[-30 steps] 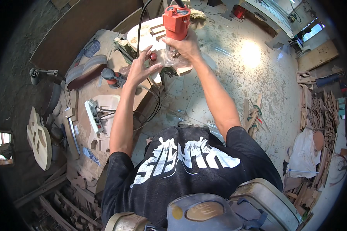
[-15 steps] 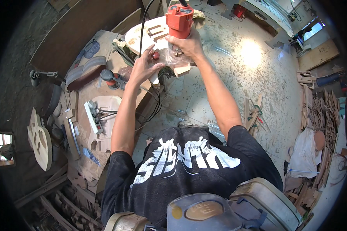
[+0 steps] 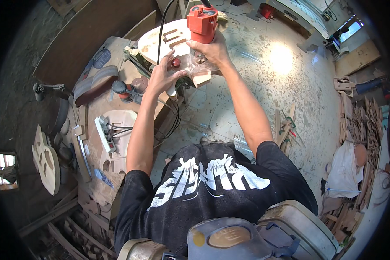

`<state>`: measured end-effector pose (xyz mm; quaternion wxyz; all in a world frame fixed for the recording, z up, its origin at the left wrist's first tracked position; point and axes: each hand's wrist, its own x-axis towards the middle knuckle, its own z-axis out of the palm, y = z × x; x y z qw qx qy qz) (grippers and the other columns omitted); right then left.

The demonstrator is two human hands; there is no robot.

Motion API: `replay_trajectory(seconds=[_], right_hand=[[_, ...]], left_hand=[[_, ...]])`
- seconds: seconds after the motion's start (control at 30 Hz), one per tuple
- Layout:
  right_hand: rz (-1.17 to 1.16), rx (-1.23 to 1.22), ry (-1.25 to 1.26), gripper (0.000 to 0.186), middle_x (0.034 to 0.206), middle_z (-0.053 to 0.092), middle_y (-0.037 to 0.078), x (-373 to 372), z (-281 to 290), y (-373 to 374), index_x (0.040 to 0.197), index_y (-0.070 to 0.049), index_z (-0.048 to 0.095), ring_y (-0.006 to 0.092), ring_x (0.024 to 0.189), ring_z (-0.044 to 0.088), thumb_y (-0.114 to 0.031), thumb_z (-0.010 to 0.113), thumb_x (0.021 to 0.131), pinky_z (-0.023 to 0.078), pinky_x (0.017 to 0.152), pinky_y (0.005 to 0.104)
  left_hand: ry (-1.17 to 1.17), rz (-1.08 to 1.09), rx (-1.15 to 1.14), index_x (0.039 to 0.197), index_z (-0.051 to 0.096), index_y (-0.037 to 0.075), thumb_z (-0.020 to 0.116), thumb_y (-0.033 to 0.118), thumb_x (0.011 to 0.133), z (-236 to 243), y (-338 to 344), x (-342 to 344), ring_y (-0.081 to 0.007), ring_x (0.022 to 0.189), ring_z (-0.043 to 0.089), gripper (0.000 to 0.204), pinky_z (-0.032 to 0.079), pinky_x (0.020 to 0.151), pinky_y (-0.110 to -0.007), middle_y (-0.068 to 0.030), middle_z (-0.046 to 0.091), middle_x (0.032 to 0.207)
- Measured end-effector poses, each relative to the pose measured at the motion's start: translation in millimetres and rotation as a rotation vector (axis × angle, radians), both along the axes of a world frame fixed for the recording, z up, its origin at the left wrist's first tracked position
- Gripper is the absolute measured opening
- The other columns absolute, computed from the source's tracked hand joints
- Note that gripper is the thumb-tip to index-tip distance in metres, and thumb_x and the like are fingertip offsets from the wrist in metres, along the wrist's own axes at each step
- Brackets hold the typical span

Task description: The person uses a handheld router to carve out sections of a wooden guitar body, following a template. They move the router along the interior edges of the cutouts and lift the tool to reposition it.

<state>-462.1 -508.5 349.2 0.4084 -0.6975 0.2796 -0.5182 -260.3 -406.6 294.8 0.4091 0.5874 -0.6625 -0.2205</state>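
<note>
My right hand (image 3: 212,50) is wrapped round the lower part of a red trim router (image 3: 201,24), held upright with its black cable at the top. The router has a clear plastic base (image 3: 188,64) with a round red knob (image 3: 176,63). Beside that knob is my left hand (image 3: 161,76), thumb and fingers spread at the base's edge; whether they touch it I cannot tell. Under and beyond the base lies a pale wooden guitar body (image 3: 149,45) with rectangular slots cut in it. A pale wood block (image 3: 201,79) shows just below the base. The router bit's contact is unclear.
On the workbench (image 3: 117,97) left of me are an orange-black sander (image 3: 123,92), a curved wooden piece (image 3: 95,84), a power strip (image 3: 105,132) and a second guitar body (image 3: 123,119). Another body (image 3: 45,158) stands far left. Cables (image 3: 175,123) hang off the bench edge. Scrap wood (image 3: 364,143) is piled right.
The guitar body and bench have shifted slightly left in the view. The router and both hands keep nearly the same place, with the left hand a touch further right.
</note>
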Motion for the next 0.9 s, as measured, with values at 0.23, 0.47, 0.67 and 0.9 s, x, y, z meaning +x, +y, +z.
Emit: replay_trajectory(seconds=[0.23, 0.47, 0.67, 0.9], right_hand=[[-0.007, -0.008, -0.02, 0.061, 0.104, 0.073, 0.005, -2.6, 3.5, 7.8, 0.12, -0.004, 0.065, 0.0134, 0.091, 0.069, -0.031, 0.093, 0.073, 0.057, 0.08, 0.0312], [-0.012, -0.009, -0.068, 0.053, 0.104, 0.072, 0.005, -5.4, 8.2, 21.7, 0.116, -0.002, 0.068, 0.0136, 0.09, 0.068, -0.027, 0.091, 0.075, 0.057, 0.08, 0.0315], [-0.014, 0.046, 0.015, 0.047, 0.096, 0.073, 0.005, -14.3, 12.4, 32.4, 0.11, -0.001, 0.069, 0.0141, 0.081, 0.068, -0.027, 0.089, 0.077, 0.058, 0.075, 0.0317], [0.012, 0.058, -0.006, 0.04, 0.093, 0.075, 0.007, -26.3, 13.4, 46.1, 0.104, 0.0, 0.071, 0.0135, 0.079, 0.069, -0.025, 0.088, 0.078, 0.057, 0.072, 0.0311]], left_hand=[[-0.008, -0.017, -0.006, 0.155, 0.041, 0.004, 0.089, 0.034, 0.08, -2.4, 1.4, 0.0, -0.036, 0.124, 0.065, 0.094, 0.052, 0.106, -0.043, -0.0257, 0.064, 0.136], [-0.05, -0.009, 0.003, 0.154, 0.042, 0.004, 0.089, 0.036, 0.08, -1.4, 6.2, -4.8, -0.0373, 0.124, 0.065, 0.094, 0.052, 0.105, -0.044, -0.0247, 0.065, 0.136], [-0.018, -0.027, -0.017, 0.153, 0.043, 0.005, 0.09, 0.034, 0.079, -1.3, 13.5, -8.8, -0.0374, 0.124, 0.065, 0.093, 0.052, 0.105, -0.044, -0.0246, 0.064, 0.136], [-0.032, -0.026, 0.078, 0.154, 0.041, 0.007, 0.089, 0.032, 0.08, 12.7, 31.2, -21.8, -0.0351, 0.126, 0.065, 0.093, 0.051, 0.106, -0.042, -0.0231, 0.065, 0.137]])
